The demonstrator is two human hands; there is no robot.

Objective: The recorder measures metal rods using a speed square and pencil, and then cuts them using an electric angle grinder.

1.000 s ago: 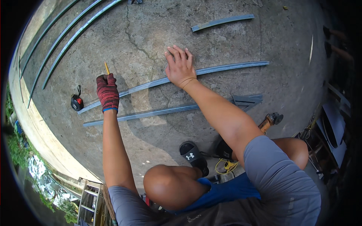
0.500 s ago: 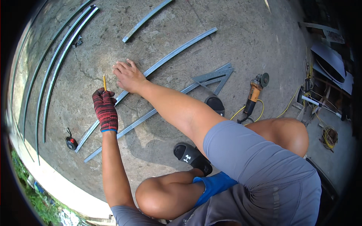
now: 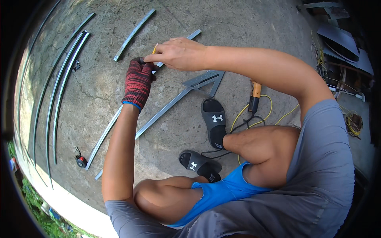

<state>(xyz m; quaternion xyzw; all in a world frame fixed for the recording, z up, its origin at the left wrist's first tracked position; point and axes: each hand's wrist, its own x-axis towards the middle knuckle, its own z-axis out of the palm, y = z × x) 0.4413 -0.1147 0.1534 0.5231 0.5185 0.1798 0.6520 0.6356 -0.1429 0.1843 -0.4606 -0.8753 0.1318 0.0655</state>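
Above the concrete floor my two hands meet at a yellow pencil [image 3: 154, 49]. My left hand [image 3: 137, 82], in a red-and-black knitted glove, is closed with its fingertips at the pencil's lower end. My bare right hand [image 3: 177, 54] pinches the same pencil with thumb and fingers, and covers most of it. Below them a long galvanized metal bar [image 3: 104, 137] lies slantwise on the floor, partly hidden by my hands and left arm. A second metal bar [image 3: 164, 110] runs beside it, nearer me. A grey triangular speed square [image 3: 204, 82] rests across that bar's far end.
An orange angle grinder [image 3: 255, 90] with a cord lies to the right, partly behind my right arm. Left of the bars sits a tape measure [image 3: 81, 161]. A shorter metal piece [image 3: 134, 35] lies farther off, and several long bars [image 3: 63, 93] lie at left. My sandalled feet are close by.
My right hand has lifted off the floor beside the bar and come to the pencil. The gloved left hand has moved right and farther away with the pencil. The head view has shifted.
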